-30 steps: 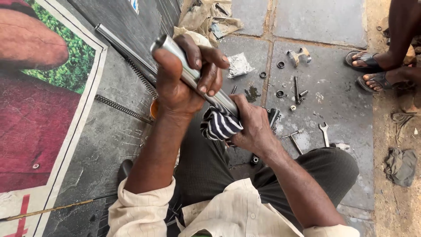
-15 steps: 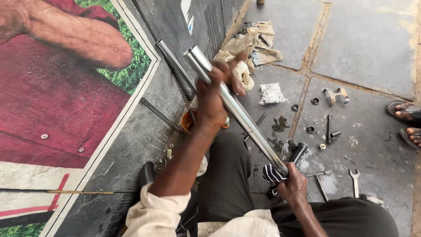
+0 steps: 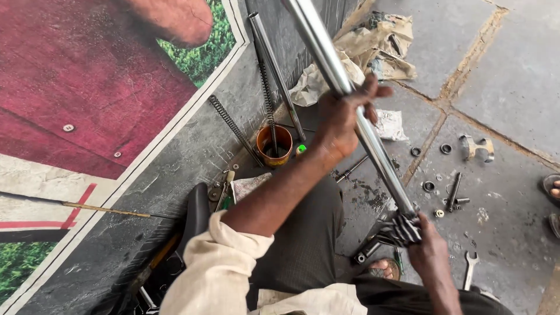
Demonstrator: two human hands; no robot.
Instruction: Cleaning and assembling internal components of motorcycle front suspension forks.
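At the far left a red and green banner [image 3: 87,87] covers the ground, with a thin stick [image 3: 105,210] lying across its lower edge. Right of it, on the dark strip, I see a long spring [image 3: 233,128] lying slantwise, and an orange cup [image 3: 274,146] with a second spring standing in it. A spare tube [image 3: 274,70] runs from the top of the frame down past the cup.

Near the middle, my left hand [image 3: 341,119] is clenched around the shiny tube [image 3: 379,151], fingers wrapped over its upper half. The tube runs from the top centre of the frame down to the lower right, lifted off the floor and held between both hands. Behind it, at the upper right, lies crumpled paper [image 3: 361,52].

Lower right, my right hand [image 3: 431,251] grips a striped rag [image 3: 402,229] bunched tight around the tube's lower end, fingers closed on the cloth. As I judge it, the step in hand is wiping the tube down, with the rag at the bottom of its stroke. The next move calls for a steady left grip while the rag slides along the metal, keeping the tube off the gritty floor.

Further right, washers [image 3: 429,186], a bolt [image 3: 454,191] and a clamp [image 3: 477,147] are scattered on the stone; a wrench [image 3: 469,269] lies just beside my right wrist. Another person's foot [image 3: 553,186] shows at the right edge.
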